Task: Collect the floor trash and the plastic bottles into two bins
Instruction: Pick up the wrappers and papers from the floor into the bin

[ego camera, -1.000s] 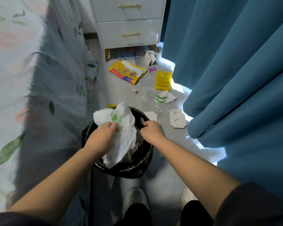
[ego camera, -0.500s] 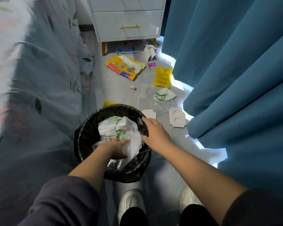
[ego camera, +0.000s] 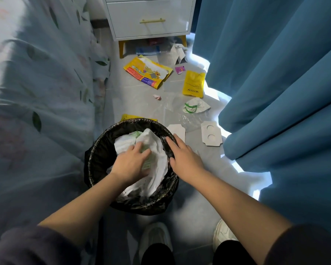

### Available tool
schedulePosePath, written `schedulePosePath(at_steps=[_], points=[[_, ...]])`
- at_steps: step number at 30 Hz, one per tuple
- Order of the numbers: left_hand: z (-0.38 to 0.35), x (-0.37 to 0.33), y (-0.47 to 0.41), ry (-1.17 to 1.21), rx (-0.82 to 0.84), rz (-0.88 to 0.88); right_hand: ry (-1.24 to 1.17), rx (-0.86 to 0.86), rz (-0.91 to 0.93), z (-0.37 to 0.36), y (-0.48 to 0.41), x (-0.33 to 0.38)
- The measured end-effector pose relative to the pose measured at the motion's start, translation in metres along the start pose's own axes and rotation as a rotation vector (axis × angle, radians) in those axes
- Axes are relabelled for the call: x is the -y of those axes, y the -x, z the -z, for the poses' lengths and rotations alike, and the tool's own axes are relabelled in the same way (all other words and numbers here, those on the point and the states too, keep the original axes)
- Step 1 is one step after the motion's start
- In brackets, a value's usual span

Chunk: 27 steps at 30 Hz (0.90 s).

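Observation:
A round bin with a black liner stands on the grey floor between my feet and the scattered trash. A crumpled white plastic bag fills its inside. My left hand lies flat on the bag inside the bin, fingers spread. My right hand holds the bin's right rim. Beyond the bin lie a large yellow wrapper, a yellow pouch, a white and green scrap, clear film and a white card with two holes. A plastic bottle lies under the drawers.
A white drawer unit on yellow legs closes the far end. Blue curtains hang along the right, and a leaf-print bed cover drapes down on the left. My white shoes stand just behind the bin.
My left hand has pushed the white bag from above the rim down into the bin and now lies flat on it. My right hand stayed on the rim.

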<state>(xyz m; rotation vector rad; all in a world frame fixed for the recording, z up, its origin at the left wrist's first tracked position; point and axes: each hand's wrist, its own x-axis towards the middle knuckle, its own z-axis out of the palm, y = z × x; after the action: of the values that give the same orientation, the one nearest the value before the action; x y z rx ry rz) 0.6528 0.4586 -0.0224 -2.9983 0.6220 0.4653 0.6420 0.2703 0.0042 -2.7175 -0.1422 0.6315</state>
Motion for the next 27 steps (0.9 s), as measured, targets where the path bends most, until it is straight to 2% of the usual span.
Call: schedulePosePath(at_steps=[2,3,7,12,20,24,27], points=[[-0.004,0.002,-0.001,-0.049,-0.131,-0.01,0.001,0.0,-0.002,0.0,0.0,0.001],[-0.006,0.002,-0.003,-0.058,-0.097,0.001,0.0,-0.001,-0.006,0.0,0.0,0.001],[-0.026,-0.001,-0.018,0.005,0.254,0.089,-0.01,0.012,-0.011,0.0,-0.002,0.0],[-0.046,-0.001,-0.026,0.099,0.433,0.183,-0.027,0.005,0.007,-0.003,-0.005,-0.004],[-0.042,-0.007,-0.025,0.065,0.472,0.202,-0.103,-0.016,0.005,-0.008,-0.008,-0.007],[-0.02,-0.009,-0.015,0.052,0.456,0.176,-0.313,-0.109,-0.011,-0.006,-0.006,-0.008],[0.001,-0.013,-0.002,0.05,0.421,0.126,-0.379,-0.144,-0.064,0.003,0.004,-0.014]])
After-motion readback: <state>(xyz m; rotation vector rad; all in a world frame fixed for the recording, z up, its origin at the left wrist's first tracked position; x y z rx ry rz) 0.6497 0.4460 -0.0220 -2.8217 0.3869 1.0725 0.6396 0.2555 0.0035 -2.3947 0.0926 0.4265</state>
